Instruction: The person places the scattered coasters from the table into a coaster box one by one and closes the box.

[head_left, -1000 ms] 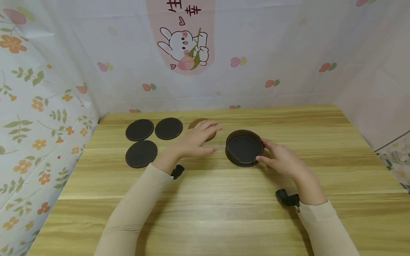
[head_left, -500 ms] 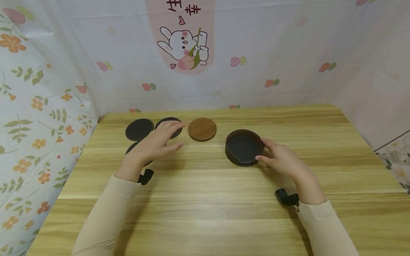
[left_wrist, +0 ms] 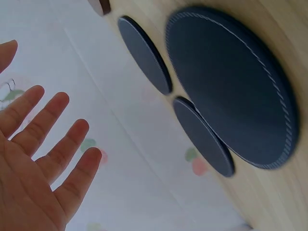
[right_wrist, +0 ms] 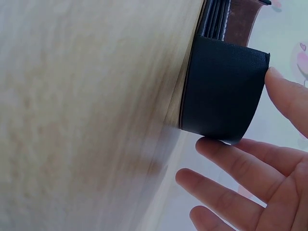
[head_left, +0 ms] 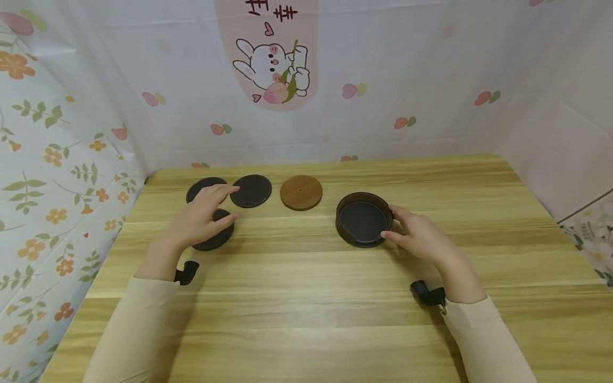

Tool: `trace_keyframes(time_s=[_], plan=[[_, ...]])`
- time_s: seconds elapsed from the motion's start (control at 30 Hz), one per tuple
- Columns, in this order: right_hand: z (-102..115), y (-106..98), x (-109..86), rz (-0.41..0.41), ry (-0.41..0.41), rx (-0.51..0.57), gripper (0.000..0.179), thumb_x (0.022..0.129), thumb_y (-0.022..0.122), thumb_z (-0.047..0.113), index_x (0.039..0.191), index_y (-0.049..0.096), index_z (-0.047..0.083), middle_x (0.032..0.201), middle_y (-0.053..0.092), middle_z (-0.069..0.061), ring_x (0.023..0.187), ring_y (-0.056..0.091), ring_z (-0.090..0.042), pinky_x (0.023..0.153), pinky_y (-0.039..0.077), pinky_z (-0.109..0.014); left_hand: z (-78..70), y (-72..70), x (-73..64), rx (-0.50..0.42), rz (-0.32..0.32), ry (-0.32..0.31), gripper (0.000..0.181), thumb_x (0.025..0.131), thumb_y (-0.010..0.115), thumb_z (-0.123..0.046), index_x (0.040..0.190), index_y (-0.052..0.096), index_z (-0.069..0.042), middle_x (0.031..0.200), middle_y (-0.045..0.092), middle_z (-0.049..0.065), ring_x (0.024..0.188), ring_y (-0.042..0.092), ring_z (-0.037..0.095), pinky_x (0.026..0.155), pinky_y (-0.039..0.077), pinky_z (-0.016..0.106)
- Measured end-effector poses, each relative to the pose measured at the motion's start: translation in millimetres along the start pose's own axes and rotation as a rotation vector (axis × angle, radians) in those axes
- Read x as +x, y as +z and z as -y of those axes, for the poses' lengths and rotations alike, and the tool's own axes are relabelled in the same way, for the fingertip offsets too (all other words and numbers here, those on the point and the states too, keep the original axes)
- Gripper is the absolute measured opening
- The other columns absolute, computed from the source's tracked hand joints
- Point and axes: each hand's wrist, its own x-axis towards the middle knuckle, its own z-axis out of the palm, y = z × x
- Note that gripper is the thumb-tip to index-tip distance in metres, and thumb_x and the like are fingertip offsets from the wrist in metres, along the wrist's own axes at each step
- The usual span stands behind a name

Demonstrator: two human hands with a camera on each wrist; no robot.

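Observation:
My left hand (head_left: 193,218) hovers over the left coasters with its fingers extended and nothing in its grasp. Beneath it lie a black round coaster (head_left: 216,239) and, behind, a second one (head_left: 197,187), both partly covered by the hand. A third black coaster (head_left: 251,191) is just right of the fingertips. White stitching rims the nearest coaster (left_wrist: 231,91) in the left wrist view. My right hand (head_left: 423,239) holds the side of a round dark coaster holder (right_wrist: 224,89), thumb at its rim and fingers against its wall. Several stacked coasters (right_wrist: 214,19) show through the holder's notch.
A brown wooden disc (head_left: 301,193) lies between the black coasters and the holder. The wood-grain table (head_left: 297,319) backs onto a printed white cloth (head_left: 431,69), with a floral cloth (head_left: 52,213) at the left.
My left hand has moved left from above the wooden disc, past the upper right coaster, to the left coasters. The disc is now uncovered. My right hand stays at the holder.

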Motion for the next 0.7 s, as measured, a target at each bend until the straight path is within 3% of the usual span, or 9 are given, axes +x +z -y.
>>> trace_keyframes(time_s=[0.13, 0.43, 0.7], plan=[[-0.4, 0.1, 0.1, 0.001, -0.001, -0.002, 0.076, 0.097, 0.065, 0.029, 0.153, 0.029, -0.007, 0.146, 0.044, -0.033, 0.136, 0.043, -0.049, 0.108, 0.036, -0.063, 9.5, -3.6, -8.2, -0.011, 0.005, -0.019, 0.059, 0.098, 0.063, -0.023, 0.148, 0.041, -0.002, 0.148, 0.043, 0.023, 0.140, 0.034, 0.044, 0.112, 0.029, 0.060], [-1.1, 0.0, 1.5, -0.009, -0.006, -0.033, 0.074, 0.097, 0.065, 0.028, 0.152, 0.030, -0.007, 0.145, 0.046, -0.033, 0.134, 0.046, -0.049, 0.107, 0.037, -0.063, 35.0, -3.5, -21.6, -0.079, 0.052, -0.134, 0.067, 0.097, 0.065, -0.028, 0.150, 0.036, 0.001, 0.153, 0.037, 0.026, 0.142, 0.029, 0.048, 0.112, 0.027, 0.065], [-1.2, 1.0, -0.2, 0.001, 0.003, -0.021, 0.076, 0.097, 0.064, 0.031, 0.153, 0.028, -0.007, 0.146, 0.044, -0.033, 0.134, 0.045, -0.048, 0.107, 0.037, -0.062, 52.4, 1.0, -27.4, -0.050, 0.119, -0.241, 0.076, 0.094, 0.067, -0.038, 0.149, 0.036, 0.005, 0.152, 0.037, 0.029, 0.142, 0.027, 0.051, 0.112, 0.025, 0.065]])
